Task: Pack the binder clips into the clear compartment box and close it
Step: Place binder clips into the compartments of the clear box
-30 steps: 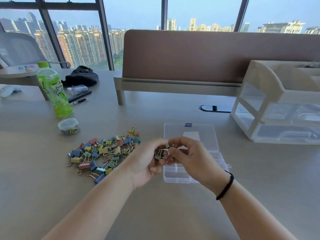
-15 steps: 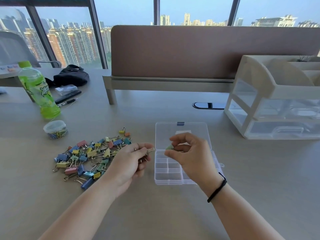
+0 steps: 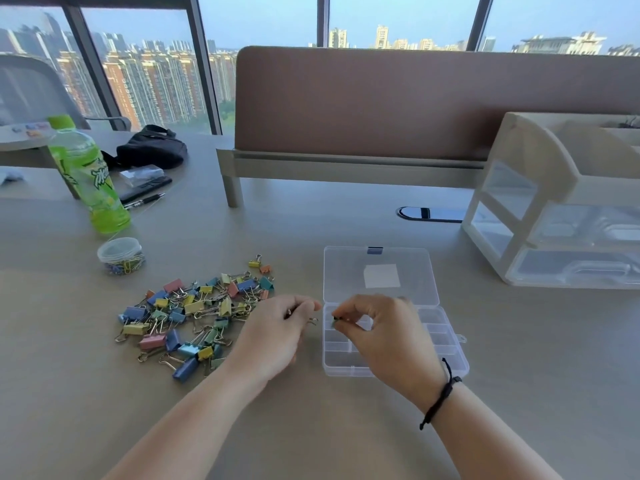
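Big windows at the back look out on tall city buildings under a blue sky. A wide grey tabletop (image 3: 346, 427) fills most of the view. A brown divider panel (image 3: 415, 98) stands across the far side of it. On the right sits a pale drawer unit (image 3: 561, 216) with see-through drawers. On the far left stand a green bottle (image 3: 90, 178) and a black bag (image 3: 152, 147), with a pen (image 3: 143, 201) near them.

The clear compartment box (image 3: 381, 306) lies open in the middle, its lid flat on the tabletop behind the tray. The compartments that show look bare. To the left of the box lies a heap of colourful binder clips (image 3: 194, 313), spread out on the tabletop. A small round tub (image 3: 120, 255) of paper clips sits behind the heap, close to the bottle.

The left hand (image 3: 277, 337) rests between the heap and the box. Its fingers are curled, and silver wire handles poke out from them, so it holds some clips. The right hand (image 3: 384, 334) hangs over the box's left compartments. Its thumb and finger pinch one small green clip (image 3: 335, 321) just above the tray. A black cord (image 3: 441, 393) goes round the right wrist.
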The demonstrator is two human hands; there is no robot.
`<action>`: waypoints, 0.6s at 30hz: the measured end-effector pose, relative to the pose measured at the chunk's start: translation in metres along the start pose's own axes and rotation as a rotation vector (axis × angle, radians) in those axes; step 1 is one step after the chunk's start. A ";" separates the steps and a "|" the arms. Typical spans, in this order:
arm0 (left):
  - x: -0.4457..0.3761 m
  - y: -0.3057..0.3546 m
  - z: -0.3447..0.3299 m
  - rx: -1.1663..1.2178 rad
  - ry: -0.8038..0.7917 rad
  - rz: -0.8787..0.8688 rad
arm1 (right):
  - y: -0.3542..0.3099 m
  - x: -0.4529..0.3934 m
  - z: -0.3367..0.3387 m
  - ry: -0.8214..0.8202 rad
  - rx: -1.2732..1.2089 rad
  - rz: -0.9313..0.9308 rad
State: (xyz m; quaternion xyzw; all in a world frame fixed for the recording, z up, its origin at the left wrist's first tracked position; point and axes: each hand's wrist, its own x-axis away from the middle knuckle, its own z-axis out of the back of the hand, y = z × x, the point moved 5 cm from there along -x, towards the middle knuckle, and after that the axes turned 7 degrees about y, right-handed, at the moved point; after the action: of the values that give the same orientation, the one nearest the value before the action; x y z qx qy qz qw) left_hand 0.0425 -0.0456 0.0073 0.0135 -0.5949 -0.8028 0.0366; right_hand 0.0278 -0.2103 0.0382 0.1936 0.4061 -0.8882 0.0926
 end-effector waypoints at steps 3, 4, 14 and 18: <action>0.003 0.004 -0.004 -0.253 -0.050 -0.216 | -0.002 0.000 -0.007 -0.015 0.024 0.060; 0.005 0.007 -0.006 -0.300 -0.071 -0.263 | -0.002 -0.001 -0.009 -0.016 0.022 0.071; 0.016 0.018 -0.011 -0.420 -0.139 -0.366 | 0.001 0.000 -0.018 -0.039 -0.007 0.060; 0.014 0.014 -0.011 -0.432 -0.130 -0.333 | -0.002 0.000 -0.020 -0.034 0.044 0.100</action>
State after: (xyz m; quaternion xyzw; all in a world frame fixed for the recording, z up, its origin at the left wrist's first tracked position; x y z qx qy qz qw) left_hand 0.0303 -0.0612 0.0175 0.0513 -0.4005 -0.9053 -0.1322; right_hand 0.0327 -0.1941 0.0276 0.2003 0.3748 -0.8944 0.1395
